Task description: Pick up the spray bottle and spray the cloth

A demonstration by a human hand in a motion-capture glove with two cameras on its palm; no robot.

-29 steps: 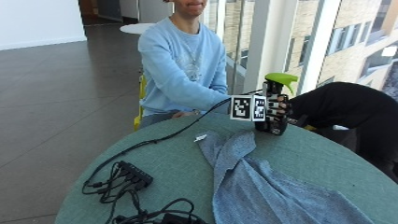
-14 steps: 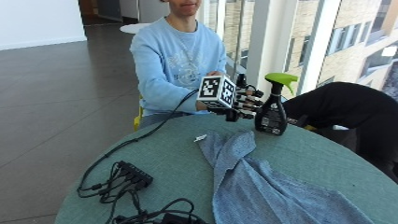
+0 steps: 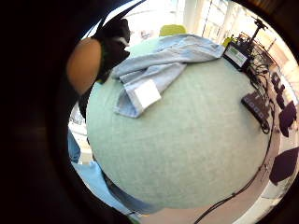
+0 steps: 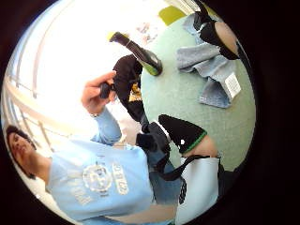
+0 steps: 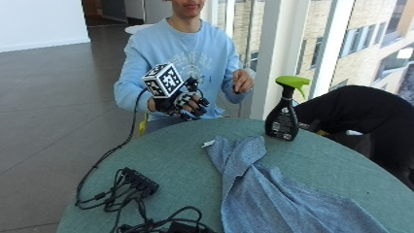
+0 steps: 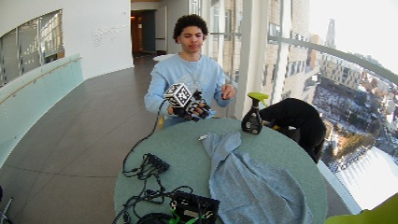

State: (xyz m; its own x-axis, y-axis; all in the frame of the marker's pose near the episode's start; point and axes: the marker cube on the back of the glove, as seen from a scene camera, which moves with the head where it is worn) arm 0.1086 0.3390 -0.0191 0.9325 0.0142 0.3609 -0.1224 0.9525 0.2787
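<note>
A round green surface (image 5: 187, 165) by tall windows carried an upright spray bottle (image 5: 283, 119), nozzle pointing right, beside the blue cloth (image 5: 284, 199); the gloved grip (image 5: 184, 103) hovered empty, fingers relaxed

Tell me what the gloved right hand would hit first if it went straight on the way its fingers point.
Probably the table: the gloved right hand hangs above its near edge, fingers angled down and toward the cloth. Depth is uncertain.

A crumpled blue cloth (image 3: 159, 70) lies on the green table (image 3: 187, 149).
</note>
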